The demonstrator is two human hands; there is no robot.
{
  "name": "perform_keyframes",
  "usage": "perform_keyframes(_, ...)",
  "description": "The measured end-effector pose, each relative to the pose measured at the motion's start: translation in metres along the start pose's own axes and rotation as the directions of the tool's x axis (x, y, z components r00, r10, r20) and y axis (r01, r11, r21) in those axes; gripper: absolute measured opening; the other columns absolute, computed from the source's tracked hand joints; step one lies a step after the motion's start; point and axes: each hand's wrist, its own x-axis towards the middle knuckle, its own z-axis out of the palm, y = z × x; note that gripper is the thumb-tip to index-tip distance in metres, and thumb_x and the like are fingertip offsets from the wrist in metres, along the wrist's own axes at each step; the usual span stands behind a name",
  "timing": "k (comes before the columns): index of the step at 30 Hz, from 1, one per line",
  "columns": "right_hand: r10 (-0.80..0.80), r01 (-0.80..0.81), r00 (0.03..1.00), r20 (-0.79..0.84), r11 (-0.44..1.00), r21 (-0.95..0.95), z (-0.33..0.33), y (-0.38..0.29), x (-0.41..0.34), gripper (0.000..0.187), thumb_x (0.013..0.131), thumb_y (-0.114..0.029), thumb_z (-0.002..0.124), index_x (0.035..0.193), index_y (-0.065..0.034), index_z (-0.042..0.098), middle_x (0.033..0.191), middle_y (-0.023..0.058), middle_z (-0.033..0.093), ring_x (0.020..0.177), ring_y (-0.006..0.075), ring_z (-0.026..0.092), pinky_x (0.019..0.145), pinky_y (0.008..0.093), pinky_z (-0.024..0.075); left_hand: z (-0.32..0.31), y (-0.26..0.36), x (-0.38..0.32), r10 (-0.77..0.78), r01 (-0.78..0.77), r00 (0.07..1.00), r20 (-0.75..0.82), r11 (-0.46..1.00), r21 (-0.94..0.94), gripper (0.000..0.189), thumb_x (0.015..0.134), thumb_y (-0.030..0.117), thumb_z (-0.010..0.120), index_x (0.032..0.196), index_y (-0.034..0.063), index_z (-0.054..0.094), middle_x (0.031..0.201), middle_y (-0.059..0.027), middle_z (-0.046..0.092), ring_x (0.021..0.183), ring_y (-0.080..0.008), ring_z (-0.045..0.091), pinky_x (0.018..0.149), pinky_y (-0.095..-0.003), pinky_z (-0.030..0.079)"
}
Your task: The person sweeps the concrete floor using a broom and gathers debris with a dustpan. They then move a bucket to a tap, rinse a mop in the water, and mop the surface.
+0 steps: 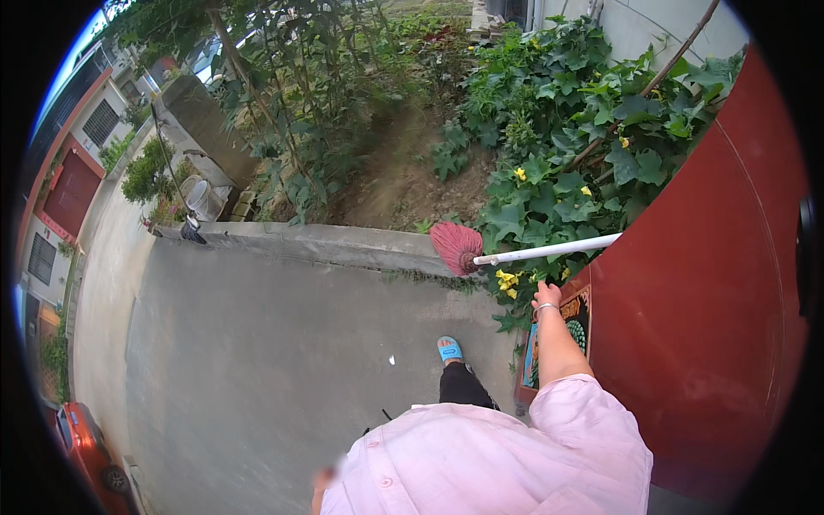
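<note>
My right hand point(547, 296), with a bracelet at the wrist, reaches out beside yellow flowers point(506, 280) and green vine leaves. Its fingertips are close to the foliage, and whether they pinch a stem cannot be told. Just beyond the hand, a mop's pinkish-red string head point(456, 248) rests on the low concrete wall point(335, 242). Its white handle point(553, 248) runs right, until a large red panel point(695, 283) hides the rest. My left hand point(324, 479) is low at my side, blurred and mostly hidden by my pink shirt.
Soil and leafy plants point(553, 148) lie behind the wall. A decorated panel point(573, 328) stands beside my right forearm. White buckets point(205, 201) and a dark mop point(192, 230) are at the wall's left end. A white scrap point(392, 360) lies on the concrete; an orange car point(90, 444) stands far left.
</note>
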Motion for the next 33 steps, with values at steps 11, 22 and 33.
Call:
perform_keyframes(11, 0.267, 0.040, 0.853, -0.449, 0.824, 0.566, 0.006, -0.084, 0.107, 0.055, 0.062, -0.033, 0.064, 0.099, 0.0037, 0.045, 0.092, 0.0117, 0.051, 0.079, 0.0215, 0.051, 0.068, 0.0359, 0.0413, -0.041, 0.166, 0.013, 0.026, -0.026, 0.999, -0.022, 1.000, -0.012, 0.030, 0.067, 0.017, 0.057, 0.091, -0.0007, 0.054, 0.084, -0.0132, 0.058, 0.076, -0.0176, 0.056, 0.068, -0.0278, 0.043)
perform_keyframes(22, 0.181, 0.002, 0.956, -0.229, 0.781, 0.625, -0.006, -0.060, 0.119, 0.026, 0.065, -0.025, 0.061, 0.088, -0.0170, 0.052, 0.085, -0.0018, 0.054, 0.086, 0.0132, 0.045, 0.070, 0.0369, 0.0338, -0.052, 0.347, 0.029, 0.112, -0.194, 0.970, 0.217, 0.891, 0.411, 0.032, 0.068, 0.024, 0.057, 0.094, 0.0051, 0.054, 0.089, -0.0117, 0.057, 0.084, -0.0223, 0.055, 0.073, -0.0299, 0.043)
perform_keyframes(33, -0.147, 0.206, 0.976, -0.158, 0.855, 0.475, 0.076, -0.107, 0.079, 0.011, 0.064, -0.007, 0.060, 0.072, -0.0057, 0.053, 0.069, -0.0008, 0.050, 0.061, 0.0102, 0.047, 0.055, 0.0235, 0.0373, -0.085, 0.500, 0.038, 0.631, -0.637, 0.770, 0.088, 0.765, 0.088, 0.026, 0.069, 0.015, 0.057, 0.092, 0.0036, 0.054, 0.090, -0.0111, 0.056, 0.083, -0.0205, 0.054, 0.072, -0.0289, 0.043)
